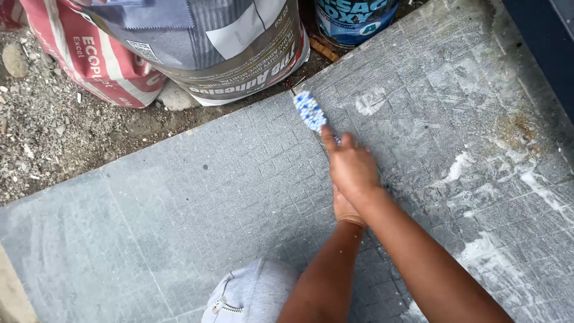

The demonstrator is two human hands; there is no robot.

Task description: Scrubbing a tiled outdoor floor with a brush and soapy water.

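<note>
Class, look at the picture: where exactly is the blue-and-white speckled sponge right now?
In the head view the sponge lies near the top centre, on the joint between two grey tiles, just beyond the right hand and below the adhesive sack.

Beyond the fingers [332,142], a blue-and-white speckled brush [309,111] – bristly, matt – rests on rough, textured grey stone tiles [227,179] smeared with chalky white residue – glossy plastic sacks [197,54] farther off.

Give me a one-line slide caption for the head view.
Right hand over left hand presses a blue-and-white speckled brush along the joint between grey textured paving tiles.
</note>
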